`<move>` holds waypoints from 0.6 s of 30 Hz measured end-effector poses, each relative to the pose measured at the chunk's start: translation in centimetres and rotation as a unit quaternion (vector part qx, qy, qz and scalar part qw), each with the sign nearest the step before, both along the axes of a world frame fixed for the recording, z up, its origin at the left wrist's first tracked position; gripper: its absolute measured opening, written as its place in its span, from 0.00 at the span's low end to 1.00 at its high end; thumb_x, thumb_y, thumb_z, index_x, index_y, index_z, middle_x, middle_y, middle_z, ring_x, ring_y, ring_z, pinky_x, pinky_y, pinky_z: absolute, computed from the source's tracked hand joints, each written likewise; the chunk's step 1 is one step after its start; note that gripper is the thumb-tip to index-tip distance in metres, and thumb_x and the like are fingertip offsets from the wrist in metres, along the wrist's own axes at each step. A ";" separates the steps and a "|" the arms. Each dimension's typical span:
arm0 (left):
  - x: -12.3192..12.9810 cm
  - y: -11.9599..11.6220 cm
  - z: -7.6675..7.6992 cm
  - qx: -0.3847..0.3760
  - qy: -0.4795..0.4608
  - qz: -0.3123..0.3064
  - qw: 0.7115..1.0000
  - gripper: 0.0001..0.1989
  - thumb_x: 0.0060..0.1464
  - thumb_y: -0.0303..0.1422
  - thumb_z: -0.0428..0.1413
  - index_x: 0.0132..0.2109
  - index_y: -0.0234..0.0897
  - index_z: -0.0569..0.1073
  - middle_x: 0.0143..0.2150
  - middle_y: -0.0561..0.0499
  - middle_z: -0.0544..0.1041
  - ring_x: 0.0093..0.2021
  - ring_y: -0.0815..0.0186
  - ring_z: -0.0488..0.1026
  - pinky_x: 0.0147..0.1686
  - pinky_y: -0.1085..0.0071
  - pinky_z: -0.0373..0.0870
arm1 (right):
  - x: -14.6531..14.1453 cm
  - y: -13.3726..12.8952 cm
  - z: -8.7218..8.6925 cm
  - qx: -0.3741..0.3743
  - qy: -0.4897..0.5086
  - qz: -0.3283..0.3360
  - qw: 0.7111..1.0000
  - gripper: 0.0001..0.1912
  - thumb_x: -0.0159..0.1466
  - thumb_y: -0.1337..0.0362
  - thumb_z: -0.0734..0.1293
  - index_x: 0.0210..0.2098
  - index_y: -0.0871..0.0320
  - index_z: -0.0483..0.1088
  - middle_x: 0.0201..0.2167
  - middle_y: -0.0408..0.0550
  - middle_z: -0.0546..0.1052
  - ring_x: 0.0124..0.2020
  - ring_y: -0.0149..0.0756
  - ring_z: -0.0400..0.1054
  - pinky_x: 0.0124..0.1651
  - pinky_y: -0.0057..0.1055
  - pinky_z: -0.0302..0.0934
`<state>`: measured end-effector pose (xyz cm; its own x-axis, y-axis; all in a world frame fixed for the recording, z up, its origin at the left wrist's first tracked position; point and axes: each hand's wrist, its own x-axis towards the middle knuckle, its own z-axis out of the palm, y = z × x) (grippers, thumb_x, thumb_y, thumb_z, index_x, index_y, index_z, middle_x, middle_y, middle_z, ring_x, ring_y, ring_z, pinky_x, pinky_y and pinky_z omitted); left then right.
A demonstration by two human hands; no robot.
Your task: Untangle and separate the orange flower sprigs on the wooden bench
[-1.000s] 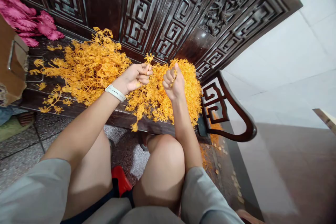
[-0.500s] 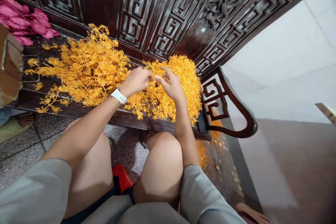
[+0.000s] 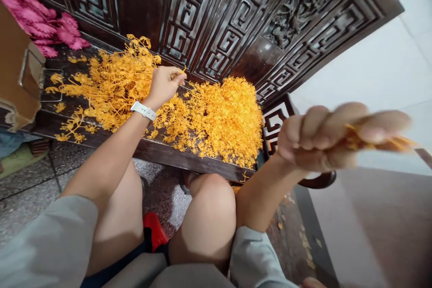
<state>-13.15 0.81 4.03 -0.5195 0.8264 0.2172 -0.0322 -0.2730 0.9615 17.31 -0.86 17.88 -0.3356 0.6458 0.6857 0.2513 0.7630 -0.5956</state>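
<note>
The left hand [image 3: 164, 84] pinches a small yellow-orange piece [image 3: 184, 70] between its fingertips; well apart, the blurred right hand [image 3: 319, 137] curls closed around orange strands [image 3: 354, 139]. Near the left hand, a tangled pile of yellow-orange branching sprays [image 3: 111, 83] and a frilly yellow-orange floret heap [image 3: 232, 117] lie on a dark wooden bench [image 3: 192, 160].

The right hand [image 3: 317, 137] has swung from mid-frame to the right, clutching orange pieces [image 3: 394, 144]; the left hand [image 3: 165, 82] sits higher.
</note>
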 end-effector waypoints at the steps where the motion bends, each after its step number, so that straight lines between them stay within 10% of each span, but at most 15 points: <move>1: -0.1 -0.2 0.4 0.007 -0.038 0.000 0.999 0.09 0.56 0.25 0.64 0.28 0.37 0.76 0.28 0.48 0.78 0.31 0.67 0.72 0.34 0.73 0.68 | 0.1 0.7 -0.5 -0.015 0.005 -0.020 1.000 0.38 0.61 0.22 0.50 0.62 0.27 0.64 0.40 0.50 0.71 0.22 0.36 0.55 0.21 0.37 0.50; 4: 0.2 -0.4 1.3 0.014 -0.136 -0.010 0.991 0.09 0.61 0.32 0.66 0.32 0.38 0.76 0.30 0.48 0.79 0.27 0.69 0.72 0.29 0.75 0.68 | -0.5 3.0 -3.6 -0.087 -0.075 -0.155 0.981 0.41 0.69 0.34 0.56 0.76 0.41 0.52 0.60 0.60 0.72 0.41 0.45 0.73 0.39 0.46 0.71; 7: 0.1 -0.1 1.5 0.014 -0.199 -0.033 0.979 0.12 0.64 0.42 0.65 0.35 0.40 0.77 0.29 0.49 0.79 0.26 0.70 0.73 0.26 0.76 0.69 | -0.7 4.1 -6.1 -0.196 -0.304 -0.238 0.902 0.52 0.65 0.35 0.66 0.78 0.56 0.50 0.73 0.73 0.58 0.59 0.61 0.72 0.60 0.62 0.68; 13: -0.6 0.1 1.2 0.029 -0.295 -0.070 0.952 0.15 0.67 0.51 0.59 0.42 0.45 0.78 0.32 0.50 0.80 0.32 0.67 0.78 0.33 0.74 0.77 | -3.8 3.6 -7.0 -0.238 -0.461 0.077 0.851 0.51 0.64 0.33 0.68 0.76 0.54 0.59 0.76 0.62 0.60 0.70 0.63 0.64 0.71 0.58 0.61; 18: 0.2 0.0 1.4 0.001 -0.261 -0.034 0.965 0.13 0.70 0.49 0.56 0.45 0.47 0.77 0.39 0.49 0.83 0.43 0.64 0.82 0.40 0.73 0.78 | -9.9 6.0 -10.0 -0.129 -0.442 0.057 0.886 0.37 0.61 0.46 0.77 0.64 0.56 0.71 0.59 0.62 0.76 0.62 0.63 0.69 0.65 0.59 0.62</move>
<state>-12.93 0.77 5.44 -0.5024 0.8627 -0.0579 -0.5300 -0.2543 0.8090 7.37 5.12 7.88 -0.7410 0.6701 -0.0431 0.6367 0.6808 -0.3621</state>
